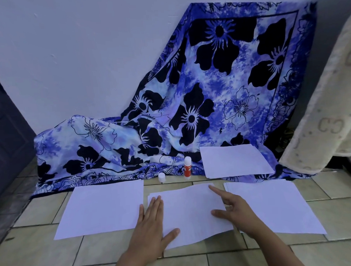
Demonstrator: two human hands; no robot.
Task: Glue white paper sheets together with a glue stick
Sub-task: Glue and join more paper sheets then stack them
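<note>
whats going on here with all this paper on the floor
A person presses both hands on the middle paper sheet: the left hand lies flat on its left edge, the right hand touches its right side with fingers spread. A left sheet, a right sheet and a far sheet on the blue flowered cloth lie around it. The glue stick stands upright, unheld, a small white cap beside it.

Tiled floor, white paper sheets, floral cloth
</note>
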